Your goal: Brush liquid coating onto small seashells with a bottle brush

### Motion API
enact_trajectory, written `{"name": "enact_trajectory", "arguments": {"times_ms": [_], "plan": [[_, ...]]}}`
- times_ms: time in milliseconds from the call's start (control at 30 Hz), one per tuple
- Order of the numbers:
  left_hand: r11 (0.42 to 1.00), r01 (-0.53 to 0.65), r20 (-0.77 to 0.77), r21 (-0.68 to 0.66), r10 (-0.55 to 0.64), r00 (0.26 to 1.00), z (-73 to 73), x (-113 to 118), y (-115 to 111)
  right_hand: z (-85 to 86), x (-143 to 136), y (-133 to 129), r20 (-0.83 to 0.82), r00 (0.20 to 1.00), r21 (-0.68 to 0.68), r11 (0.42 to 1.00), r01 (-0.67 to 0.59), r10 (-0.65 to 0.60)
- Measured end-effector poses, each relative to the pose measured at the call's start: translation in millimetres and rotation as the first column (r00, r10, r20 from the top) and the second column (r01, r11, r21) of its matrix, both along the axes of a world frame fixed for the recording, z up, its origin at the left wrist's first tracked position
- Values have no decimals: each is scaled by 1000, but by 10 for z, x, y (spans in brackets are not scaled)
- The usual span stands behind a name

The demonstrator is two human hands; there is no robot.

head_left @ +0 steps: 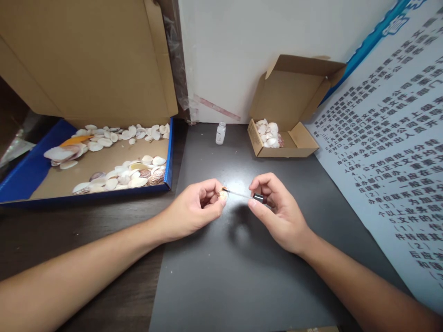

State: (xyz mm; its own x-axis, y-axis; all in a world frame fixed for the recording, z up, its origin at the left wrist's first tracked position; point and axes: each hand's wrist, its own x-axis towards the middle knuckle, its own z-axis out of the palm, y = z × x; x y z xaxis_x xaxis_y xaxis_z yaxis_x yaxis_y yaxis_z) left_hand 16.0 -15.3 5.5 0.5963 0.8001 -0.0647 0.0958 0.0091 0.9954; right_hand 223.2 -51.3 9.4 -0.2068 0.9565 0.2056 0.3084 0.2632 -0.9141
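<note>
Above the dark surface (207, 286), a small shell (223, 196) is pinched by the left hand (195, 210), its grip nearly closed; a brush (238, 194) is held by its black cap (258, 198) in the right hand (280, 214). The shell could be dropped through a loosened pinch, or the left hand smeared by straying bristles. Farther off, the seemingly uncapped bottle (220, 133) could be spilled if knocked.

Passage is left at 6 o'clock over the grey mat (238, 286); reach is blocked by the blue box (27, 163) at 10, bottle (220, 134) at 12, small carton (294, 151) at 1.
</note>
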Motion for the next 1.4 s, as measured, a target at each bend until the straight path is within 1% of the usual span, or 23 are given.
{"name": "enact_trajectory", "arguments": {"times_ms": [67,133,233,300,400,467,533,600,667,767,867,1000,1133,1200,1300,1333,1400], "plan": [[1000,-7,6,4,7,1000,-4,-1,0,-4,1,10,0,998,-9,998,64,-64],[1000,-10,14,7,10,1000,-9,-5,0,-3,7,15,-34,996,-15,996,85,-85],[1000,-1,18,6,1,1000,-8,-14,2,3,8,10,-75,997,-36,999,-3,0],[1000,4,16,6,-4,1000,-4,-17,5,5,2,9,-50,998,-47,998,-32,30],[1000,7,11,-2,-7,1000,4,-18,10,4,-3,18,21,999,-52,998,40,-39],[1000,8,11,-7,-8,1000,5,-20,11,5,0,19,28,997,-43,997,69,-68],[1000,7,12,-8,-7,1000,5,-24,8,7,4,10,2,999,-28,999,47,-47],[1000,11,14,-12,-10,1000,6,-27,5,10,3,-4,-13,1000,-21,1000,-2,2],[1000,19,24,-13,-19,1000,8,-27,4,12,0,-12,10,1000,-34,999,-27,27],[1000,26,38,-8,-26,999,8,-22,8,12,0,-6,78,997,-53,998,24,-20],[1000,29,32,-1,-29,999,1,-20,13,15,4,0,64,996,-25,998,63,-61],[999,34,28,12,-35,999,-1,-23,19,14,-3,-18,-26,1000,-8,1000,-11,10],[998,42,33,36,-43,999,11,-19,21,4,-8,-29,-18,997,-58,996,-73,72],[999,40,32,34,-42,999,13,-14,19,4,-3,-22,15,999,-66,997,-45,46],[999,32,17,26,-33,999,9,-8,17,13,9,-9,32,999,-34,999,28,-27],[999,30,8,26,-30,1000,8,-7,18,17,10,-9,21,999,-19,999,31,-31],[999,26,-3,34,-26,1000,9,-7,18,25,6,-16,-9,1000,-3,1000,-3,3]]}}
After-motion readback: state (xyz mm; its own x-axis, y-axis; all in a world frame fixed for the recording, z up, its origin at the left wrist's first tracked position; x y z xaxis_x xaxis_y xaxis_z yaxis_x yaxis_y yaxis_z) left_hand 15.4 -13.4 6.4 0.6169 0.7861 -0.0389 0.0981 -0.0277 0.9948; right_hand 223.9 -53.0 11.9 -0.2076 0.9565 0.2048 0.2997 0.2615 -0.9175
